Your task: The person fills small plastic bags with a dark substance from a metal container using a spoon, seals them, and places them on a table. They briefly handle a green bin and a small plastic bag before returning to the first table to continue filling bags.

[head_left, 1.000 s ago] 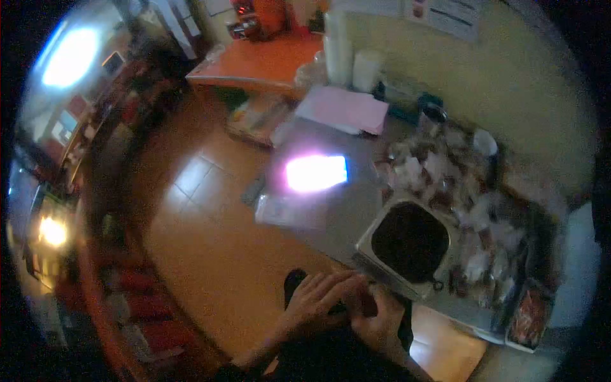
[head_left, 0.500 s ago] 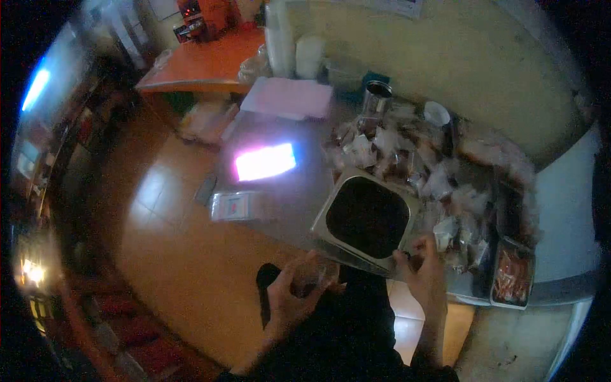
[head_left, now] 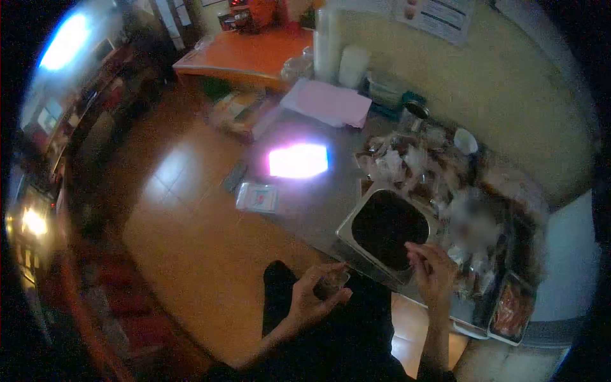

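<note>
My left hand (head_left: 313, 296) is curled around a small clear plastic packet or cup (head_left: 332, 284); the blur hides which. It is held above my lap, near the table edge. To its right stands a metal container (head_left: 354, 244) with dark contents, at the front of the table. My right hand (head_left: 435, 272) reaches over the container's right rim, its fingers pinched together above the dark contents. Whatever lies between those fingertips is too small to make out.
Many small clear packets (head_left: 407, 162) are heaped behind and right of the container. A tray of wrapped reddish pieces (head_left: 511, 310) sits at the right end. A glowing screen (head_left: 298, 160), a flat packet (head_left: 257, 198) and pink sheets (head_left: 326, 102) lie on the grey table.
My right hand has moved from beside the container's front corner to over its contents. My left hand still holds the clear thing. The whole view has shifted.
</note>
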`<action>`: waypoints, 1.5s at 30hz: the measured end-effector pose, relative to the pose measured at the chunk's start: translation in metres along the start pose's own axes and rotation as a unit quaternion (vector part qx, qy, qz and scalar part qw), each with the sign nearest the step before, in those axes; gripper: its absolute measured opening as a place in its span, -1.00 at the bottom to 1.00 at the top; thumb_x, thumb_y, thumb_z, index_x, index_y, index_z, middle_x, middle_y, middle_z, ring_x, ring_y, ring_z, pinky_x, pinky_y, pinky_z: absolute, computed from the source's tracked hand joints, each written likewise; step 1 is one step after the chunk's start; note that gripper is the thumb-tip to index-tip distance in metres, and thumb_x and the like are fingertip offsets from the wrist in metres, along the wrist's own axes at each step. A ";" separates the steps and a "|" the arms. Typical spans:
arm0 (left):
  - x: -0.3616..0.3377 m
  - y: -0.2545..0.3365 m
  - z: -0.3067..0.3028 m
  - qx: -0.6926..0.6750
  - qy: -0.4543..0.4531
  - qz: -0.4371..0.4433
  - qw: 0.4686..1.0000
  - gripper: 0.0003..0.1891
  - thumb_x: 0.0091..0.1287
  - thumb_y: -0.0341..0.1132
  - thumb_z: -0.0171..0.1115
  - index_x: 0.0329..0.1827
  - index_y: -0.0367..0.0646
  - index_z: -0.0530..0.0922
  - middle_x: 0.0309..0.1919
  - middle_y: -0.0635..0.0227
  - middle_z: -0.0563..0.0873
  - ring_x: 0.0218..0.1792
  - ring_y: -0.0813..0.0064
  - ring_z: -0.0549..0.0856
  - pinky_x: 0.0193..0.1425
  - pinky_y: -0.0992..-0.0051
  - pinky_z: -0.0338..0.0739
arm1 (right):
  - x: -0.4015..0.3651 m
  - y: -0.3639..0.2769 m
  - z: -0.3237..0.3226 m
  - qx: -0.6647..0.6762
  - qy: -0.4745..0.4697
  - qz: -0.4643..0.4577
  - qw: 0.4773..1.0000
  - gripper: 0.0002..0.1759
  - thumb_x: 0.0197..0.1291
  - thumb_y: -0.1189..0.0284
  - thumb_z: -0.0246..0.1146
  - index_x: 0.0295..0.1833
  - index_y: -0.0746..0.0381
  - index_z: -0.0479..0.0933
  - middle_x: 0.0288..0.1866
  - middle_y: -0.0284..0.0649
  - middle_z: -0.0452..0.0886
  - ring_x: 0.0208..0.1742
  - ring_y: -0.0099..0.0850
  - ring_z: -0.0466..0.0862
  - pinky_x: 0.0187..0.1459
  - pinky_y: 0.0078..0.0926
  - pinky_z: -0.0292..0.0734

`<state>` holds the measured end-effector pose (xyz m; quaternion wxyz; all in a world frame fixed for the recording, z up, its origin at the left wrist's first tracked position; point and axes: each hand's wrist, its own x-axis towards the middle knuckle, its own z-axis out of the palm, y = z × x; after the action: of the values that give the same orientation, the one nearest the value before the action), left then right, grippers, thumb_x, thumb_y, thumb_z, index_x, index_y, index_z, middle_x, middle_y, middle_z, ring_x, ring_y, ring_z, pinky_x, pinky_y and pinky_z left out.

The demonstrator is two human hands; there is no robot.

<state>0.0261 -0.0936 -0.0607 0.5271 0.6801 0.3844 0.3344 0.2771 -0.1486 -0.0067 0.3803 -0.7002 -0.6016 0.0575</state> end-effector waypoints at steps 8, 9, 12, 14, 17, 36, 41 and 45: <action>0.001 -0.013 0.007 0.062 -0.018 0.045 0.997 -0.41 0.19 -0.24 0.50 0.27 -0.20 0.49 0.09 0.13 0.66 0.13 0.24 0.66 0.15 0.26 0.58 | -0.006 -0.004 0.006 -0.060 0.043 -0.088 0.993 -0.78 0.16 0.57 0.33 -0.06 0.16 0.68 -0.28 -0.20 0.67 -0.26 -0.28 0.70 -0.23 -0.36 0.61; 0.001 -0.012 0.009 0.052 -0.011 0.051 0.997 -0.40 0.19 -0.24 0.50 0.28 -0.20 0.49 0.10 0.13 0.66 0.13 0.24 0.66 0.15 0.27 0.58 | -0.007 -0.004 0.006 -0.077 0.054 -0.103 0.990 -0.77 0.16 0.58 0.33 -0.06 0.16 0.68 -0.28 -0.20 0.67 -0.26 -0.28 0.70 -0.22 -0.36 0.61; -0.004 -0.019 0.012 -0.002 -0.016 0.005 1.000 -0.38 0.18 -0.26 0.50 0.30 -0.19 0.47 0.10 0.13 0.65 0.13 0.25 0.66 0.15 0.28 0.58 | -0.011 -0.001 0.008 -0.063 0.047 -0.101 0.992 -0.77 0.17 0.60 0.32 -0.06 0.15 0.68 -0.28 -0.20 0.67 -0.26 -0.29 0.70 -0.22 -0.37 0.61; -0.002 -0.021 0.010 0.014 -0.020 -0.003 1.000 -0.37 0.17 -0.27 0.52 0.30 -0.19 0.46 0.11 0.13 0.65 0.12 0.26 0.66 0.15 0.28 0.59 | -0.008 0.004 0.008 -0.058 0.040 -0.097 0.993 -0.77 0.18 0.60 0.31 -0.06 0.16 0.68 -0.28 -0.19 0.66 -0.27 -0.29 0.70 -0.23 -0.38 0.60; -0.006 -0.017 0.009 0.050 -0.014 0.013 0.999 -0.38 0.16 -0.26 0.52 0.29 -0.18 0.47 0.10 0.14 0.65 0.10 0.26 0.68 0.11 0.29 0.60 | -0.006 0.006 0.008 -0.057 0.049 -0.078 0.994 -0.77 0.17 0.60 0.30 -0.06 0.16 0.67 -0.26 -0.20 0.67 -0.27 -0.29 0.70 -0.25 -0.38 0.60; -0.005 -0.009 -0.007 0.116 0.040 0.075 0.990 -0.46 0.10 -0.34 0.56 0.16 -0.18 0.55 -0.06 0.12 0.73 -0.08 0.33 0.77 -0.03 0.35 0.69 | -0.025 0.014 0.020 0.382 0.150 0.283 0.867 -0.87 0.32 0.48 0.27 -0.18 0.33 0.66 -0.37 -0.28 0.65 -0.50 -0.63 0.49 -0.47 -0.69 0.33; -0.004 -0.010 -0.010 0.088 0.072 0.035 0.993 -0.51 0.12 -0.32 0.55 0.11 -0.21 0.57 -0.12 0.15 0.74 -0.14 0.35 0.77 -0.09 0.39 0.67 | -0.038 0.027 0.020 0.464 0.230 0.364 0.774 -0.83 0.32 0.44 0.30 -0.14 0.35 0.63 -0.33 -0.27 0.66 -0.48 -0.61 0.49 -0.45 -0.67 0.36; 0.009 0.011 -0.023 0.107 0.091 0.120 0.983 -0.53 0.12 -0.36 0.54 0.10 -0.22 0.58 -0.17 0.18 0.74 -0.19 0.40 0.77 -0.15 0.43 0.67 | -0.047 0.033 0.021 0.557 0.248 0.363 0.705 -0.79 0.32 0.43 0.30 -0.06 0.36 0.60 -0.31 -0.26 0.65 -0.47 -0.61 0.50 -0.45 -0.69 0.38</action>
<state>0.0124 -0.0766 -0.0439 0.3700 0.7407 0.3803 0.4121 0.2790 -0.1794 -0.0590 0.7861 -0.5141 -0.0435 0.3404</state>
